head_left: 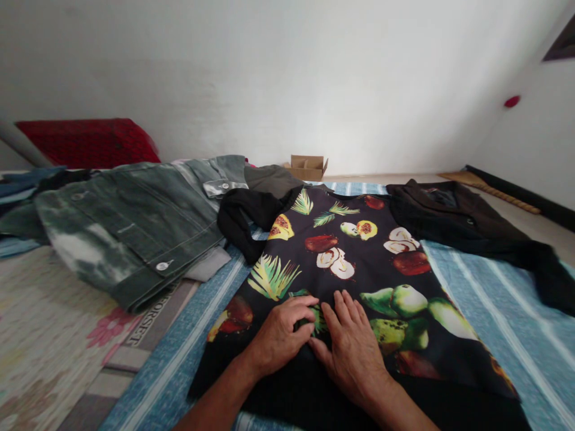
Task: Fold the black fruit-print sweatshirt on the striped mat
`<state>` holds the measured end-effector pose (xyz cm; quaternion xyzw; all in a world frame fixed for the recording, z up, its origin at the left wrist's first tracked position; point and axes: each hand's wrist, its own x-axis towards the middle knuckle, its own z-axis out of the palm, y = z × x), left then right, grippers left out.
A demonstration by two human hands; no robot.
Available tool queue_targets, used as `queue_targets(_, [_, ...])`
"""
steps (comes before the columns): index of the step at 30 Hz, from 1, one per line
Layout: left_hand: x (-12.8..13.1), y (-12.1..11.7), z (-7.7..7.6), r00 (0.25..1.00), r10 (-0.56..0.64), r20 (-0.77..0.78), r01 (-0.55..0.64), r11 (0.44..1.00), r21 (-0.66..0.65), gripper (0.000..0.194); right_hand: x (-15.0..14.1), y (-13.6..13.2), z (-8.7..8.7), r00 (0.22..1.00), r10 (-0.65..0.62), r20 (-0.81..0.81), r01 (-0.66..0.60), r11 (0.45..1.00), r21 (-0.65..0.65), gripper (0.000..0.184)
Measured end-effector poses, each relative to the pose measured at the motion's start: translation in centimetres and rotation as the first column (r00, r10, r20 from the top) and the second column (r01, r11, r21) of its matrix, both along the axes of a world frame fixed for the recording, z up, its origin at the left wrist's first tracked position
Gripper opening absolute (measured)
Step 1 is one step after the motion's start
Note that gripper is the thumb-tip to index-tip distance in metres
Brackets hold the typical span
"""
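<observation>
A black long-sleeved top (345,281) printed with fruit and palm leaves lies spread out in front of me, its plain black hem nearest. On its lower middle rests my left hand (285,329), fingers loosely curved and a gap showing between thumb and forefinger. Close beside it my right hand (350,347) lies palm down on the print, fingers stretched out. The top's left sleeve (242,218) is bent and bunched beside the shoulder.
Beneath the top is a blue striped cloth (471,281). A green-grey denim jacket (135,221) lies at left, a dark brown and black garment (449,209) at right. Near the wall stand a cardboard box (308,167) and a red item (90,143). A floral mat (54,335) covers the near left.
</observation>
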<state>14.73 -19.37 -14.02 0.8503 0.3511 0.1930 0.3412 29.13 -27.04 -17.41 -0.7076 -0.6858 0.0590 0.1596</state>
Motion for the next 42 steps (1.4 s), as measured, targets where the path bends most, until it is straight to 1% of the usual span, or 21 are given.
queue_targets(15, [0.02, 0.03, 0.09, 1.000, -0.007, -0.017, 0.007, 1.000, 0.000, 0.016, -0.03, 0.01, 0.29, 1.000, -0.001, -0.004, 0.001, 1.000, -0.013, 0.059])
queue_targets(22, [-0.06, 0.12, -0.22, 1.000, -0.005, -0.023, 0.005, 1.000, -0.017, 0.016, -0.03, 0.06, 0.33, 1.000, 0.002, -0.013, -0.002, 1.000, -0.027, 0.060])
queue_targets(31, [0.01, 0.04, 0.17, 1.000, -0.003, -0.022, 0.003, 1.000, -0.026, 0.017, -0.01, 0.02, 0.37, 1.000, -0.002, -0.020, 0.001, 1.000, -0.024, 0.060])
queue_targets(42, [-0.03, 0.14, -0.19, 1.000, -0.008, -0.011, 0.008, 1.000, -0.021, 0.016, -0.04, 0.04, 0.43, 1.000, -0.004, -0.020, 0.004, 0.999, -0.034, 0.058])
